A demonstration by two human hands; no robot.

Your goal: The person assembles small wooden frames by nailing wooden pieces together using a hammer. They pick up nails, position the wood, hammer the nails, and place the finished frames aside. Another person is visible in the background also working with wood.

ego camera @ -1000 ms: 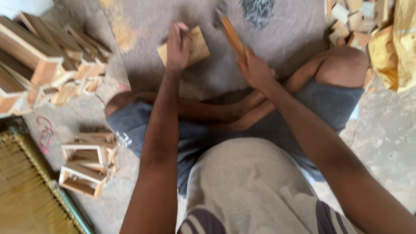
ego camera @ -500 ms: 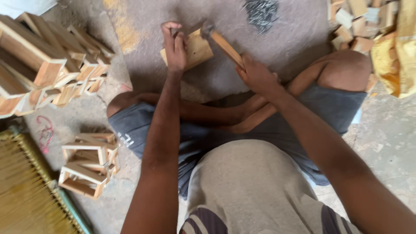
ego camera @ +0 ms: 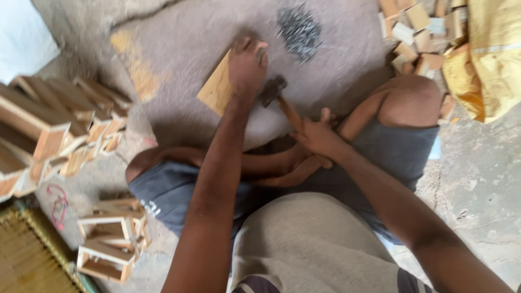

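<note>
I sit cross-legged on a grey stone floor. My left hand (ego camera: 247, 68) presses down on a small flat wooden piece (ego camera: 216, 87) lying on a stone slab in front of my legs, fingers closed over its top edge. My right hand (ego camera: 319, 138) grips the wooden handle of a hammer (ego camera: 278, 95). The dark hammer head sits low, just right of my left hand and close to the slab. A pile of dark nails (ego camera: 299, 30) lies beyond the hammer.
Wooden box frames (ego camera: 59, 127) are stacked at the left, and more small frames (ego camera: 111, 239) lie near my left knee. Cut wooden blocks (ego camera: 418, 32) and a yellow sack (ego camera: 491, 59) are at the upper right. A woven mat (ego camera: 27, 260) lies at the lower left.
The hammer has swung down from a raised position to just beside my left hand. My left hand stays on the wooden piece. The view has shifted slightly.
</note>
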